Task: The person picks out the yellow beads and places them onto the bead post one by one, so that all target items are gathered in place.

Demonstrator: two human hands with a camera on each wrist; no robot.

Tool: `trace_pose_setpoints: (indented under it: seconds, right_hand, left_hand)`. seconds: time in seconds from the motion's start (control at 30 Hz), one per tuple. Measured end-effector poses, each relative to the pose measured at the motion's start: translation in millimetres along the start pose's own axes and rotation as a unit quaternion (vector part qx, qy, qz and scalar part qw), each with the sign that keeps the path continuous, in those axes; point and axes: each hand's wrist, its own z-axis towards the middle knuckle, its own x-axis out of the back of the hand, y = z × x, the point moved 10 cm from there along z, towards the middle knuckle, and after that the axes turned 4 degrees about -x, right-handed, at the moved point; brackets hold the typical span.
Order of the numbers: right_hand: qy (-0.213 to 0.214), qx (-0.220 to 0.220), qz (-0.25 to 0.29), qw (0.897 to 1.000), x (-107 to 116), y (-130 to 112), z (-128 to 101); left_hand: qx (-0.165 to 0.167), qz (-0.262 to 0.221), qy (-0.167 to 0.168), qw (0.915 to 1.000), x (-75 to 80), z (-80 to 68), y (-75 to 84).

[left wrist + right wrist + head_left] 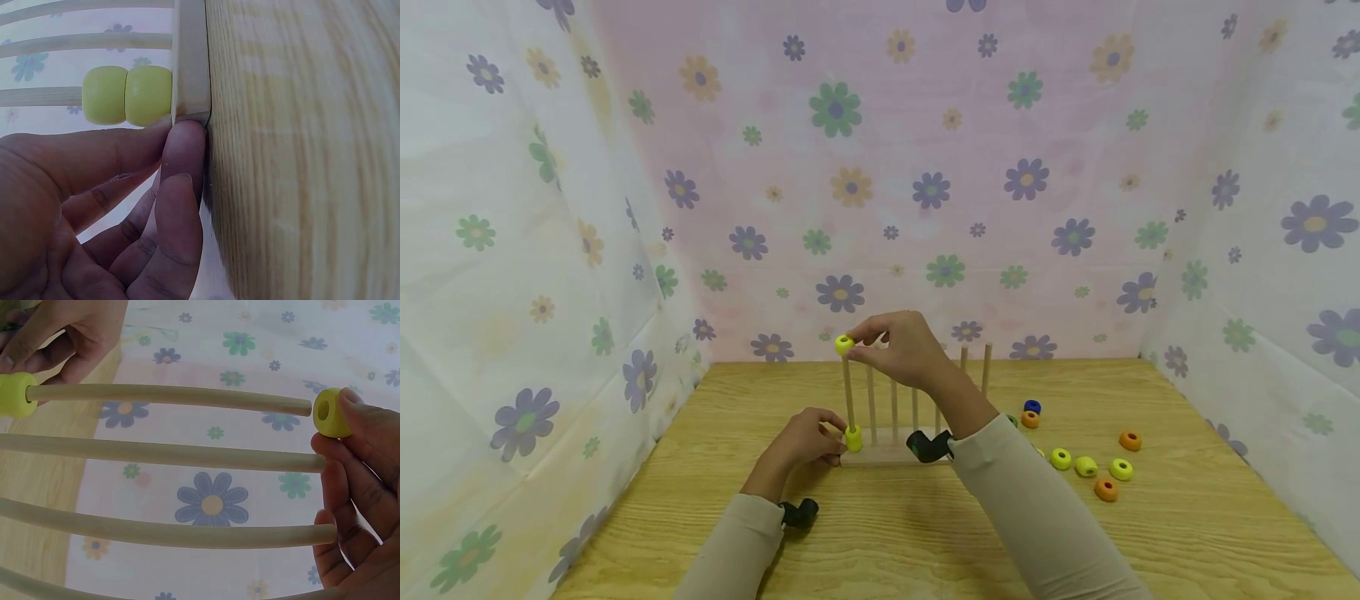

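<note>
At the top of the leftmost peg (848,392) of a wooden peg rack, my right hand (904,352) pinches a yellow bead (844,344) between thumb and fingers. In the right wrist view the bead's hole (324,410) faces the peg tip, with a small gap between them. Two yellow beads (127,95) are stacked at the foot of that same peg. My left hand (805,437) grips the left end of the rack's base (191,62), its thumb beside the lower bead and a fingertip against the end face. The other pegs in sight carry no beads.
Right of the rack, loose yellow beads (1061,458), orange beads (1131,440) and a blue bead (1032,407) lie on the wood-grain table (880,533). A green bead is partly hidden behind my right sleeve (1037,508). Flowered cloth (925,150) walls the table's back and sides.
</note>
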Motion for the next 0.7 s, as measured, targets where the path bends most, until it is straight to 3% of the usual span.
trace_pose_setpoints:
  seconds: [0.33, 0.7]
  right_hand:
    - [0.007, 0.007, -0.008, 1.0, 0.2, -2.1, 0.0]
    - [-0.02, -0.001, -0.009, 1.0, -7.2, -0.7, -2.4]
  left_hand:
    - [-0.001, 0.002, -0.002, 1.0, 0.2, -0.6, 1.6]
    - [-0.004, 0.005, -0.003, 1.0, -0.9, 1.2, 0.3]
